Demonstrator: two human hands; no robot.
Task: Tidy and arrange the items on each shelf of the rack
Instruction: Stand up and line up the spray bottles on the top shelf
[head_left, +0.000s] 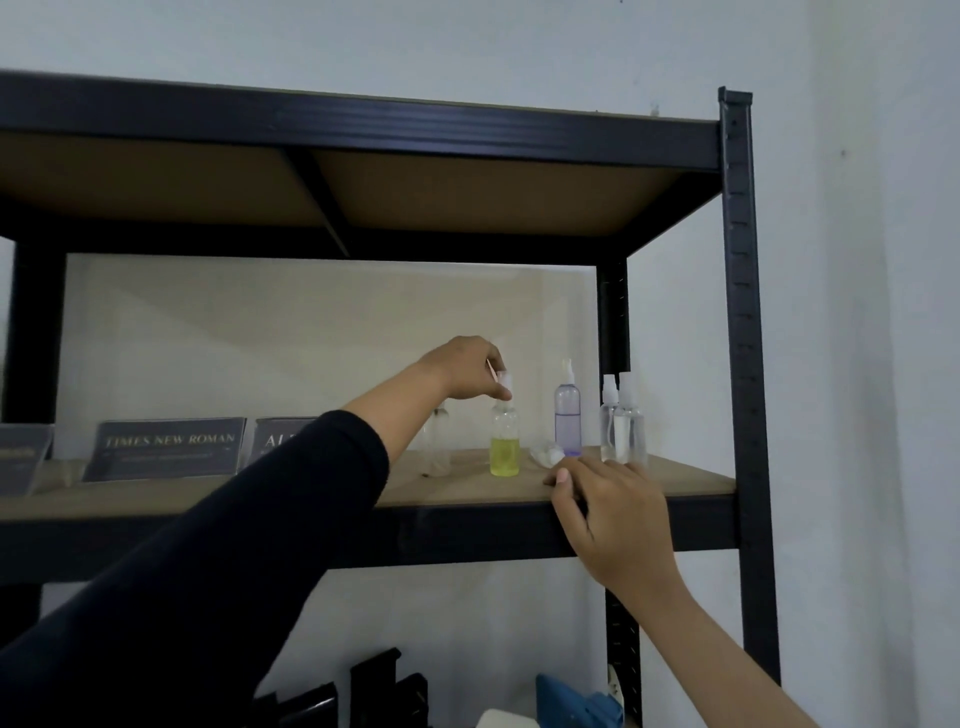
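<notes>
A black metal rack holds a wooden shelf (467, 491) at chest height. On it stands a small spray bottle of yellow liquid (505, 441); my left hand (465, 370) pinches its white cap from above. To its right are a taller bottle of pale purple liquid (568, 415) and two clear spray bottles (622, 423). An empty clear bottle (438, 441) stands just left of the yellow one, partly behind my forearm. My right hand (615, 519) rests on the shelf's front edge, fingers curled over the wood, holding nothing else. A small white crumpled thing (546, 453) lies by the purple bottle.
Dark sign cards, one reading "TIMES NEW ROMAN" (166, 449), lean at the back left of the shelf. The upper shelf board (363, 130) hangs close overhead. The rack's right post (745, 364) stands near the clear bottles. Dark objects and a blue item (576, 704) sit on the shelf below.
</notes>
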